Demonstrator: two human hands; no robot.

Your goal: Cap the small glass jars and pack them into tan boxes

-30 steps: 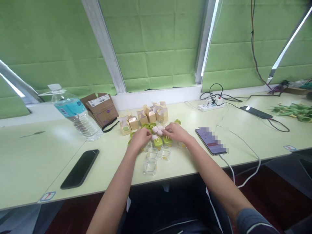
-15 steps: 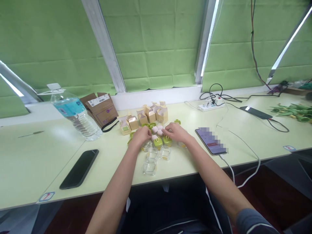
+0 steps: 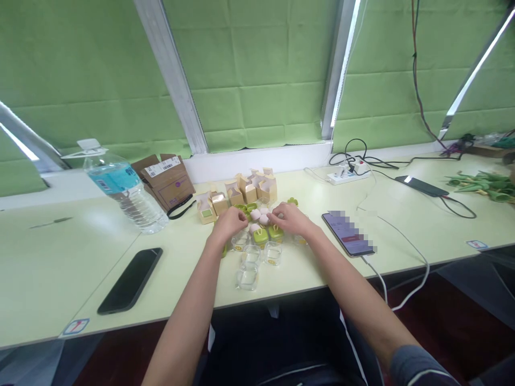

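The pink balls (image 3: pixel 259 216) are seen on the table (image 3: pixel 181 257), between the left hand (image 3: pixel 229 222) and the right hand (image 3: pixel 292 217), near small clear jars (image 3: pixel 248 276). Whether either grip is pinching a ball cannot be told.

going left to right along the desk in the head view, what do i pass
water bottle → left hand → right hand → lit phone → dark phone → green cones

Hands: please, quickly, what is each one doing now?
Left hand: fingers curled, holding anything cannot be told.
Right hand: fingertips at the small pale pink round pieces; grip cannot be told.
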